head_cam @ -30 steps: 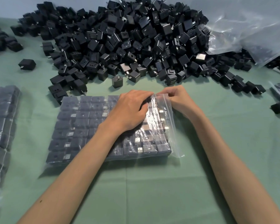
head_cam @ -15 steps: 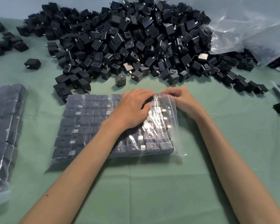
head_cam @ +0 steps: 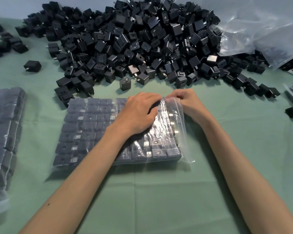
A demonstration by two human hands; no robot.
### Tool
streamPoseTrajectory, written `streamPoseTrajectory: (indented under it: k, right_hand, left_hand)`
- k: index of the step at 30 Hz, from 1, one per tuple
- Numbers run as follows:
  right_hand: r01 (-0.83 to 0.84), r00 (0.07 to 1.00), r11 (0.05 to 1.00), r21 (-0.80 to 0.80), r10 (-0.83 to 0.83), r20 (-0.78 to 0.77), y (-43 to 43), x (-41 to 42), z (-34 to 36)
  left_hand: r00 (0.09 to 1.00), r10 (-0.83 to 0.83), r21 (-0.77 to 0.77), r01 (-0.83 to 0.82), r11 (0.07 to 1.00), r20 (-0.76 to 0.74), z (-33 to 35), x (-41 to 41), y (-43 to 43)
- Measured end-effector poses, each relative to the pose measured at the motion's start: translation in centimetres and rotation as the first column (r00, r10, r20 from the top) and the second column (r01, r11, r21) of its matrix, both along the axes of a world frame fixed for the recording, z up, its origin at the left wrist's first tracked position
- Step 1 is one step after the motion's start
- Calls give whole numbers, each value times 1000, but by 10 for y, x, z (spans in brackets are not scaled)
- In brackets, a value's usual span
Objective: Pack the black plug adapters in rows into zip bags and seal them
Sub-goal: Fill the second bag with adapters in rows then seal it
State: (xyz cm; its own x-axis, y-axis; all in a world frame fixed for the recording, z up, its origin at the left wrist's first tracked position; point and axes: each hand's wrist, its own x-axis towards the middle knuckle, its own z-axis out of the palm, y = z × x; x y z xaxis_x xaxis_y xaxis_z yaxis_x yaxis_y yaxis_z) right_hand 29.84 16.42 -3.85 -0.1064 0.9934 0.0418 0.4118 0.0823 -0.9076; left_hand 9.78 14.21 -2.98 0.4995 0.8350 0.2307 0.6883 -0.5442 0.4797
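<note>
The green-covered worktop [head_cam: 159, 200] is stretching back to a pale grey wall [head_cam: 15, 7], faint creases showing.

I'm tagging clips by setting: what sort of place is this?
Likely a packing workbench: a big loose heap of black plug adapters, a zip bag filled with them in rows, and more filled bags at left on the green table.
</note>
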Motion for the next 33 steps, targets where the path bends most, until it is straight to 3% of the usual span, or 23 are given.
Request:
streamPoseTrajectory:
  k: [12, 16, 18, 21, 25, 30, 33]
  right_hand:
    - [69, 996, 996, 50, -66, -59, -2, -2, -2]
    - [100, 990, 995, 23, -97, -103, -5, -3, 0]
    - [180, 980, 984, 4, -179, -91, -6, -5, 0]
    - [360, 930, 932, 50, -362, 58, -15, -7, -2]
    - [235, 970, 967, -95, -228, 86, -43, -8, -1]
    - [133, 947, 938, -320, -215, -238, -67, -10, 9]
    - [107, 936, 902, -418, -232, -263, -73, -17, 19]
  left_hand:
    - [1000, -12, 19, 12, 1000, -20, 1, 0, 0]
    - [993, -31, 36, 35, 999, -112, 2, -2, -2]
    - [977, -38, 50, 49, 998, -208, 1, -2, -3]
    - [951, -24, 72, 49, 996, -309, -1, 0, -5]
    - [921, -17, 53, 41, 998, -388, -2, 1, -5]
    - [905, 17, 19, -10, 1000, -424, -1, 5, -10]
    - [889, 28, -9, -36, 999, -457, 2, -2, -9]
